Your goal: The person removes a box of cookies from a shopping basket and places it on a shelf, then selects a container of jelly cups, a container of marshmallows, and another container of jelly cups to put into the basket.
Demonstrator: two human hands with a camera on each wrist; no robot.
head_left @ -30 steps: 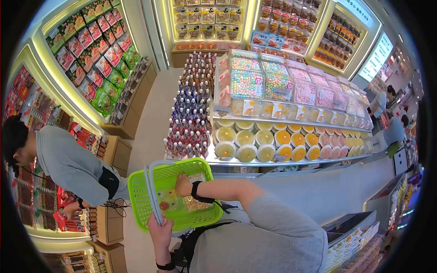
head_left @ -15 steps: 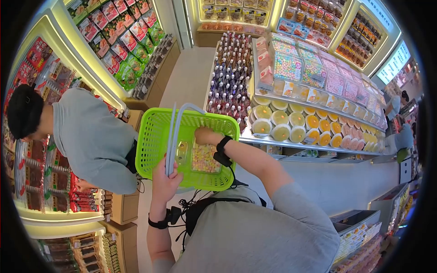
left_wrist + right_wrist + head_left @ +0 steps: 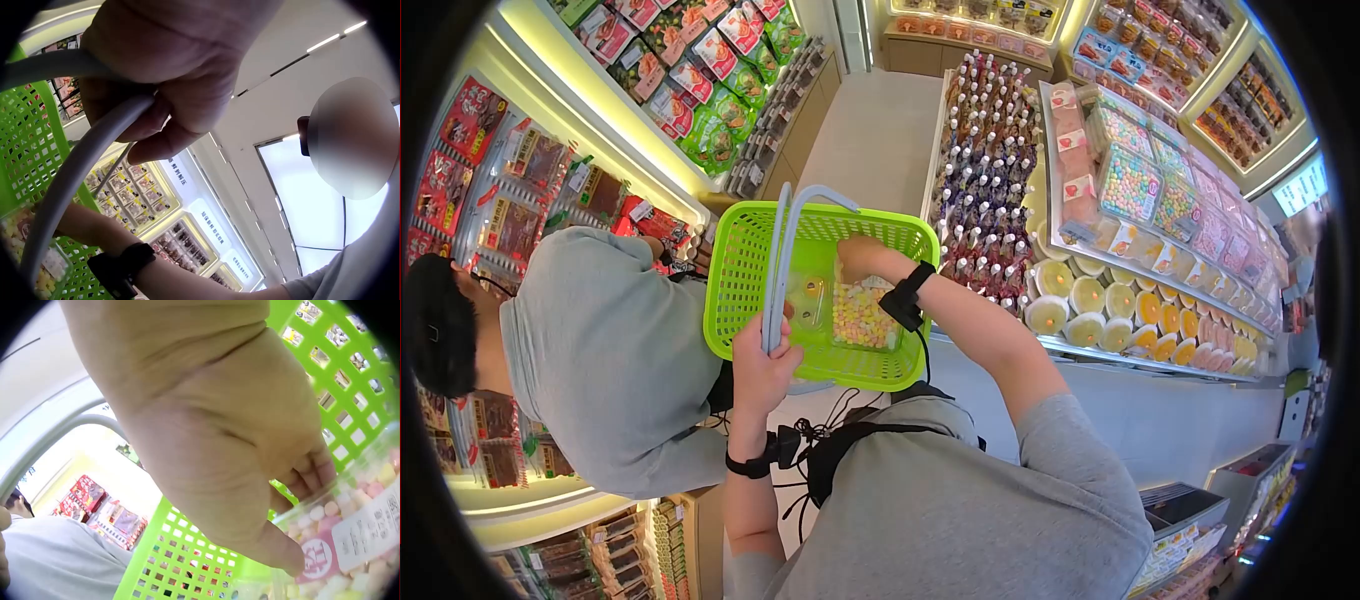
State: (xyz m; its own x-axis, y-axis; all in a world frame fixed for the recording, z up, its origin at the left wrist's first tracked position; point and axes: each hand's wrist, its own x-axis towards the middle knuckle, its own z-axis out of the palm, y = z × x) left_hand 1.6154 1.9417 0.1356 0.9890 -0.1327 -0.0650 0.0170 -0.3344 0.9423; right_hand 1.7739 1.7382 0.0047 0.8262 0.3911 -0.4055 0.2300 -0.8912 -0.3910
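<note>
My left hand (image 3: 765, 360) grips the two grey-blue handles (image 3: 776, 265) of a green plastic basket (image 3: 735, 262); its curled fingers wrap them in the left wrist view. Inside the basket, my right hand (image 3: 866, 258) holds the far edge of a clear box of pastel sweets (image 3: 864, 316). In the right wrist view, the thumb lies against the pink-and-white label (image 3: 356, 540), and the fingers reach to the box's other side, partly hidden. Beside the box, on the basket floor, lies a smaller clear package (image 3: 808, 300).
A person in a grey top (image 3: 615, 350) stands close on the left by shelves of red packs (image 3: 475, 120). To the right, a display stand holds small bottles (image 3: 990, 170), fruit-coloured cups (image 3: 1090, 295) and clear boxes of sweets (image 3: 1135, 180). Loose cables (image 3: 825, 425) hang below the basket.
The head view has swung left, so the display stand appears farther right. Relative to the basket, my right hand has moved toward the far end of the sweets box. My left hand keeps the handles.
</note>
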